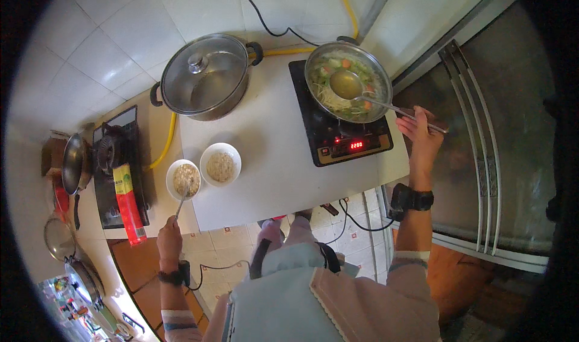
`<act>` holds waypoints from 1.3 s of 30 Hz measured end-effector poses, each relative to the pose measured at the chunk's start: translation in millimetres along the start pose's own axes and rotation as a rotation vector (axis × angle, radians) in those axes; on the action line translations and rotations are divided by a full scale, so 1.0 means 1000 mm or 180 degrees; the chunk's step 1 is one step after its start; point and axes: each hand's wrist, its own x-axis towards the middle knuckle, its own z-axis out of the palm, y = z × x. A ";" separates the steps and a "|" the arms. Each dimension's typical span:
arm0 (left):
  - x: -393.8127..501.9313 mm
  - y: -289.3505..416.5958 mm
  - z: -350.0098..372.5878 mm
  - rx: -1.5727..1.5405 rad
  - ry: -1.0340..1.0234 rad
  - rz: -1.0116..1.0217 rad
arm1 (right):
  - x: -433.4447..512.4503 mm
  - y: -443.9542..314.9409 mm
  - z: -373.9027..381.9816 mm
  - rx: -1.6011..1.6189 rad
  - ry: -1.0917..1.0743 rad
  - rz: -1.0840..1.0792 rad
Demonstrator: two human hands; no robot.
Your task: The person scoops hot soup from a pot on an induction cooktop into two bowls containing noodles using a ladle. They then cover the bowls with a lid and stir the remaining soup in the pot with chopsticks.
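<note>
My right hand (421,130) grips the handle of a ladle (346,84), whose bowl is full of yellowish broth. Below the ladle bowl is a metal pot (387,80) of soup with pale shreds, greens and orange pieces. It stands on a black induction cooker (319,147) with a lit red display. My left hand (170,241) holds the thin handle of a utensil (182,201), its far end in the pale flaky food of a white bowl (169,186). A second white bowl (238,154) with similar beige food stands just right of it.
A large lidded pot (217,111) stands near the tiled wall. Left are a black gas stove (122,138) with a red and yellow packet (128,208) across it, and a frying pan (75,165). A yellow hose (168,145) runs behind. Sliding glass doors (520,129) border the right.
</note>
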 end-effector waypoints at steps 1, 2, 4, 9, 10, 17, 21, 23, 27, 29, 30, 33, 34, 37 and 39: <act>-0.001 0.000 0.000 -0.0008 0.0035 0.0019 | -0.004 -0.004 0.000 -0.0046 -0.0027 -0.0025; -0.002 0.000 0.000 -0.0040 0.0013 0.0030 | -0.007 -0.008 0.001 -0.0078 -0.0057 -0.0047; -0.002 0.000 -0.001 -0.0068 -0.0088 -0.0009 | -0.015 -0.014 0.004 -0.0103 -0.0066 -0.0100; 0.000 0.003 -0.002 -0.0024 -0.0194 -0.0164 | -0.041 -0.026 0.016 -0.0082 -0.0181 -0.0154; 0.000 0.003 -0.002 0.0014 -0.0236 -0.0221 | -0.047 -0.028 0.018 -0.0160 -0.0246 -0.0072; -0.002 0.004 -0.002 -0.0124 -0.0256 -0.0244 | -0.096 -0.022 0.051 -0.0368 -0.0807 0.0118; -0.008 0.002 -0.006 -0.0028 -0.0171 0.0033 | -0.127 -0.012 0.080 -0.0262 -0.1296 0.0212; -0.011 0.004 -0.008 -0.0206 -0.0130 -0.0082 | -0.141 -0.004 0.097 -0.0174 -0.1526 0.0299; -0.018 0.000 -0.014 -0.0357 -0.0047 -0.0128 | -0.168 0.011 0.129 -0.0075 -0.1985 0.0321; -0.022 -0.003 -0.015 -0.0456 0.0030 -0.0160 | -0.179 0.017 0.143 -0.0045 -0.2257 0.0348; -0.024 -0.004 -0.016 -0.0460 0.0030 -0.0156 | -0.184 0.021 0.152 -0.0044 -0.2390 0.0370; -0.030 -0.007 -0.018 -0.0488 -0.0065 -0.0207 | -0.198 0.030 0.171 -0.0011 -0.2690 0.0396; -0.031 -0.008 -0.019 -0.0523 -0.0063 -0.0214 | -0.203 0.034 0.177 -0.0021 -0.2773 0.0317; -0.035 -0.008 -0.023 -0.0448 -0.0118 -0.0143 | -0.216 0.042 0.189 -0.0031 -0.2943 0.0198; -0.036 -0.008 -0.026 -0.0375 -0.0128 -0.0082 | -0.222 0.046 0.193 -0.0064 -0.3046 -0.0043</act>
